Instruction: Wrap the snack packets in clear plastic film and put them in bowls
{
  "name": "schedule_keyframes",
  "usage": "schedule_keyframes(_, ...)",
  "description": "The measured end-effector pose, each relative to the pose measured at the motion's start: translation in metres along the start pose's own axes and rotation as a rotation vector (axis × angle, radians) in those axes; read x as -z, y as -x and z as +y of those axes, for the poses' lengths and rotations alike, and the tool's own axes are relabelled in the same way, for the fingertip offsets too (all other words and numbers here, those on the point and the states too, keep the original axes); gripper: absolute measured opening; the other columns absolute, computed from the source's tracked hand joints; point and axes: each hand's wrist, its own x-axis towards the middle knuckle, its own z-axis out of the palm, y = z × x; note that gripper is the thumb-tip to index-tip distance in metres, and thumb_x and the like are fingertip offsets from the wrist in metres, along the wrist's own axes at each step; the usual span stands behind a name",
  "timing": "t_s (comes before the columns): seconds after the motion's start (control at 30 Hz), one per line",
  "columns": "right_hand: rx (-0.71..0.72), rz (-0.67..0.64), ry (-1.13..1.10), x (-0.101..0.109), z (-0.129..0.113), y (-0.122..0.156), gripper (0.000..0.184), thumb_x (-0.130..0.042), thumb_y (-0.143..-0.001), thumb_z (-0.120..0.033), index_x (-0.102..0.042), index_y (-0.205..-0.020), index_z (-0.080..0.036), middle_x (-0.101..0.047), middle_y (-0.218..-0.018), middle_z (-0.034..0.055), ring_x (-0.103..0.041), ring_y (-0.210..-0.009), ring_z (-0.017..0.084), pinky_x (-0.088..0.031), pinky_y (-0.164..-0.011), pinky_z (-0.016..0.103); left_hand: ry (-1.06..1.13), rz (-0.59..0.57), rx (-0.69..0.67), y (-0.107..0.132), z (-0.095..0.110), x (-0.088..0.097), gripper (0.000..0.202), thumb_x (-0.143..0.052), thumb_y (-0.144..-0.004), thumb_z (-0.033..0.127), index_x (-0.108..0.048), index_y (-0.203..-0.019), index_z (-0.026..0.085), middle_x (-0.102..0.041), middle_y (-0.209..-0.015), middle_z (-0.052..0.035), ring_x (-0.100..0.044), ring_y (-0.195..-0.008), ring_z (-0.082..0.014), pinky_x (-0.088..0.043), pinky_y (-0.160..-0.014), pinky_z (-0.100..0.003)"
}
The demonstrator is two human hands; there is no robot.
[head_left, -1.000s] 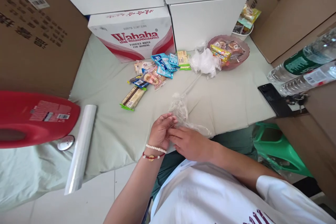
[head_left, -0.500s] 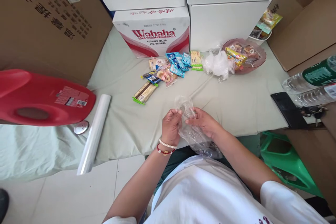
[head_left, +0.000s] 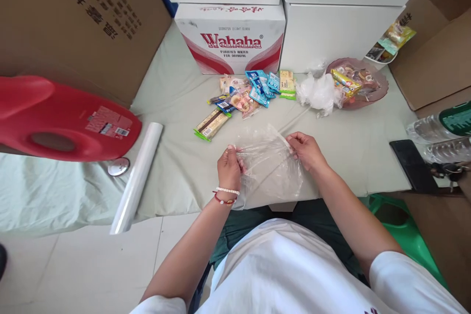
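While a thin clear bag [head_left: 270, 169] is pulled wide between two hands, it is seen over the near edge of a table covered by a pale green cloth [head_left: 176, 167]. One side of the bag is pinched by the left hand [head_left: 229, 169], with the thumb up and the fingers curled. The other side is pinched by the right hand [head_left: 307, 151], between the thumb and the fingers. Whether the cloth is touched by the bag cannot be told. White beads [head_left: 227, 190] and a red band [head_left: 224, 200] are worn on the left wrist.

Past the bag, a long snack bar [head_left: 212, 123] with green ends is laid flat. Just behind it, blue packs [head_left: 262, 87] and other small snacks are heaped in front of a Wahaha box [head_left: 231, 44]. To the right, a crumpled white bag [head_left: 319, 93] is set against a pink bowl [head_left: 383, 89] filled with wrapped snacks. Far left, a shiny roll [head_left: 138, 176] is laid near a big red jug [head_left: 69, 113]. Far right, a black phone [head_left: 412, 164] is placed beside some keys [head_left: 445, 169].
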Motion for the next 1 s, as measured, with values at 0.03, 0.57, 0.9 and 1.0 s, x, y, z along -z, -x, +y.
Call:
schedule_keyframes(0.03, -0.002, -0.004, -0.024, 0.001, -0.002, -0.003, 0.03, -0.084, -0.07, -0.044, -0.065, -0.075, -0.022, -0.055, -0.061, -0.0034, -0.045, -0.052, 0.01, -0.029, -0.042, 0.023, -0.001, -0.003, 0.0, -0.001, 0.002, 0.002, 0.051, -0.065, -0.087, 0.072, -0.067, -0.084, 0.022, -0.044, -0.047, 0.0073, -0.04, -0.038, -0.0113, -0.027, -0.041, -0.027)
schedule_keyframes(0.57, -0.047, -0.333, -0.345, 0.007, -0.024, -0.017, 0.058, -0.097, -0.056, -0.03, -0.072, -0.107, -0.022, -0.057, -0.072, -0.0087, -0.027, -0.048, 0.002, -0.016, -0.043, 0.018, 0.099, -0.347, 0.097, 0.007, 0.023, 0.013, 0.084, -0.064, -0.081, 0.081, -0.052, -0.148, 0.031, -0.073, -0.126, -0.0105, -0.047, -0.045, -0.0049, -0.032, -0.039, -0.022)
schedule_keyframes(0.9, 0.08, -0.251, 0.055, 0.004, -0.015, -0.049, 0.041, -0.089, -0.056, -0.043, -0.07, -0.085, -0.021, -0.06, -0.073, -0.0043, -0.049, -0.066, 0.011, -0.036, -0.061, 0.025, -1.146, 0.046, -1.036, 0.002, 0.003, 0.028, 0.053, -0.06, -0.096, 0.04, -0.057, -0.145, 0.021, -0.057, -0.152, -0.017, -0.034, -0.156, -0.0338, -0.018, -0.13, -0.058)
schedule_keyframes(1.0, 0.128, -0.296, 0.038, -0.002, -0.017, -0.048, 0.04, -0.089, -0.059, -0.047, -0.067, -0.08, -0.021, -0.064, -0.078, -0.0031, -0.055, -0.075, 0.013, -0.045, -0.072, 0.027, -1.418, -0.321, -1.082, -0.006, 0.003, 0.025, 0.051, -0.047, -0.104, 0.04, -0.051, -0.154, 0.029, -0.051, -0.162, -0.0096, -0.033, -0.159, -0.029, -0.005, -0.132, -0.058)
